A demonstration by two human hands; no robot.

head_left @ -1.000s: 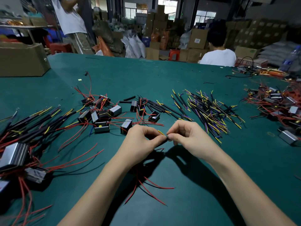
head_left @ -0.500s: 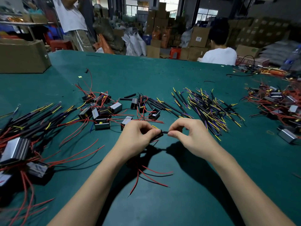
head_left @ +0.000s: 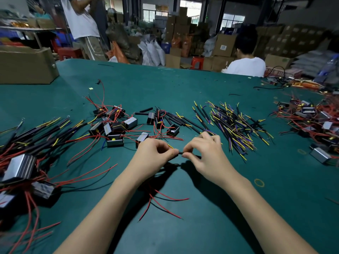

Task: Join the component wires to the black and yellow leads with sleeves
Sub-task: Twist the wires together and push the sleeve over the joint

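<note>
My left hand (head_left: 155,157) and my right hand (head_left: 205,153) meet at mid-table and both pinch a thin black sleeve (head_left: 180,153) between their fingertips. A short yellow lead end (head_left: 170,146) sticks up beside my left thumb. Red component wires (head_left: 165,197) trail out from under my left wrist onto the green table; the component itself is hidden by my hand. A loose pile of black and yellow leads (head_left: 233,125) lies just beyond my right hand. Small black components with red wires (head_left: 117,125) lie beyond my left hand.
Finished assemblies with metal boxes and long red wires (head_left: 20,167) crowd the left edge. More components (head_left: 317,121) are heaped at the right. A cardboard box (head_left: 25,65) stands at the far left. One person sits beyond the table (head_left: 245,65); another stands at the back left (head_left: 82,24).
My hands have drawn slightly apart along the black sleeve, and more of it shows between my fingertips. The red wires under my left wrist shifted a little.
</note>
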